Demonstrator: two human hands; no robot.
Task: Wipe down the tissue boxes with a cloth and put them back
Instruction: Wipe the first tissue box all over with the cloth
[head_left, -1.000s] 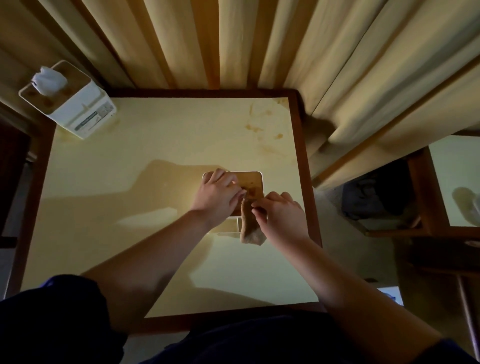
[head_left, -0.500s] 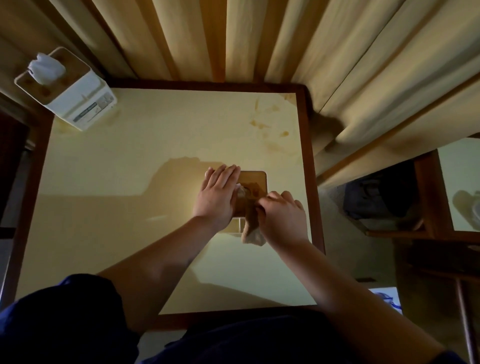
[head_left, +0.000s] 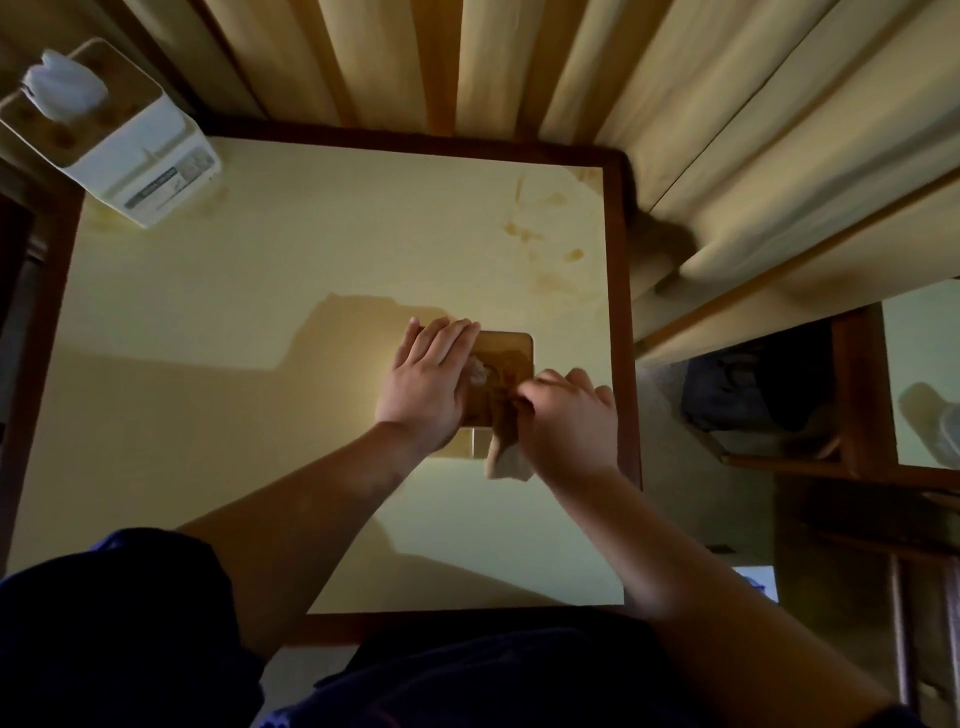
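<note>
— Since a second ago, what moved?
— Left hand (head_left: 427, 387) flattened; its fingers now lie straight across the top of the near tissue box (head_left: 506, 358), pressing it down. Right hand (head_left: 569, 421) has stayed put, curled round the cloth (head_left: 506, 454).
— Where's that cloth?
— Bunched against the box's top just left of the right fingers, its tail hanging below them over the box's near side.
— The other tissue box (head_left: 119, 140)?
— Well away from both hands, on the table's (head_left: 260, 312) far left corner, a tissue poking out.
</note>
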